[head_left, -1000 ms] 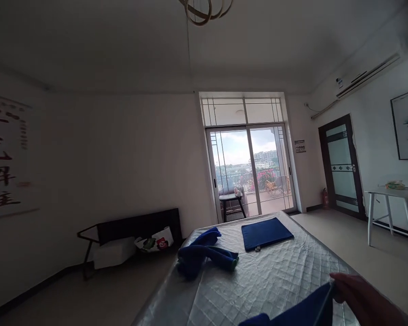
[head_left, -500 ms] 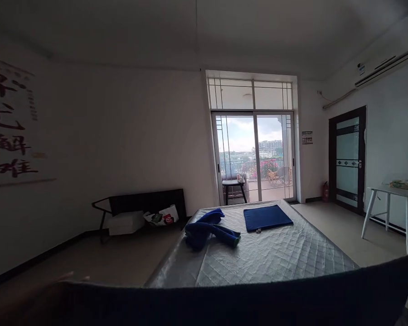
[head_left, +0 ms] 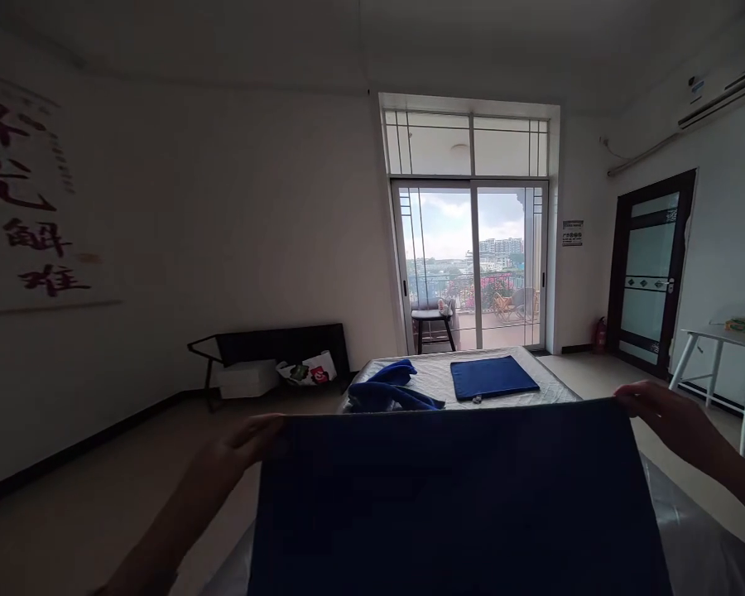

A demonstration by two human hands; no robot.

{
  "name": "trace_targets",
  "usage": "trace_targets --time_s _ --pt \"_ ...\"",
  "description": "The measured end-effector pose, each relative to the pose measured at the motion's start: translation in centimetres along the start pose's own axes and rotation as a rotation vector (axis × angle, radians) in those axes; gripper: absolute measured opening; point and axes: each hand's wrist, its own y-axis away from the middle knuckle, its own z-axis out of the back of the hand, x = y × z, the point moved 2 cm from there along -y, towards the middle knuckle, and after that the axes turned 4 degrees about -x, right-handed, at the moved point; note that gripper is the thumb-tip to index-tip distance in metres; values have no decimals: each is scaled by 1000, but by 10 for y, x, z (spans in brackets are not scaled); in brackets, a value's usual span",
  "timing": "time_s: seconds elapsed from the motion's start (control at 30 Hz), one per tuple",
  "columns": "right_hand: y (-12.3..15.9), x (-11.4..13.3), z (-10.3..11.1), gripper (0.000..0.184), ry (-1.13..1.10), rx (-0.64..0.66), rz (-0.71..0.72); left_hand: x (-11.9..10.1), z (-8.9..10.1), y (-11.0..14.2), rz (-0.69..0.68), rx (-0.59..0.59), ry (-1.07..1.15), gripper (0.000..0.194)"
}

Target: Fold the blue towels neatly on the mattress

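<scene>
A dark blue towel [head_left: 453, 497] hangs spread out in front of me, its upper edge almost level. My left hand [head_left: 254, 439] pinches the upper left corner, and my right hand [head_left: 651, 406] grips the upper right corner. Behind it is a mattress [head_left: 559, 389] with a silvery quilted cover, largely hidden by the cloth. On the mattress lie a crumpled blue towel [head_left: 391, 387] at the left and a flat, folded blue towel [head_left: 495, 377] at the right. A small pale object [head_left: 477, 399] sits at the folded towel's front edge.
By the left wall stands a black bench [head_left: 279, 343] with a white box [head_left: 247, 379] and a printed bag [head_left: 310, 370]. Beyond the mattress are glass sliding doors [head_left: 472, 265]. A white table [head_left: 726, 333] and a dark-framed door [head_left: 651, 273] are on the right.
The held towel has come up and its edge has drawn narrower between my hands. Both hands now show clearly at its corners. My view has tipped slightly downward.
</scene>
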Motion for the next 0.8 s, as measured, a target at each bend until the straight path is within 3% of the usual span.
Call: trace_targets --time_s 0.03,0.1,0.27,0.37,0.43,0.53,0.6,0.7,0.8 --pt "-18 -5 -8 28 21 17 -20 -5 -7 -16 61 41 64 72" --pt "-49 -13 -21 32 101 19 -92 -19 -18 -43 57 112 148 67" --pt "-97 -17 -23 51 209 -28 -217 -52 -24 -72 -56 -28 189 63" --pt "-96 -22 -19 41 191 -69 -248 -47 -24 -68 -24 -121 241 63" --pt "-82 -31 -21 28 184 -86 -255 -32 -25 -58 3 -131 247 61" --pt "-44 -48 -32 21 91 -76 -194 5 -28 -34 53 -46 162 52" --pt "-11 -58 -44 29 -20 -21 -146 38 -33 -13 68 57 86 46" --pt "42 -73 -66 48 -132 128 -195 95 -47 24 35 181 29 43" --pt "89 -88 -88 54 -182 248 -267 147 -65 62 -97 242 -11 39"
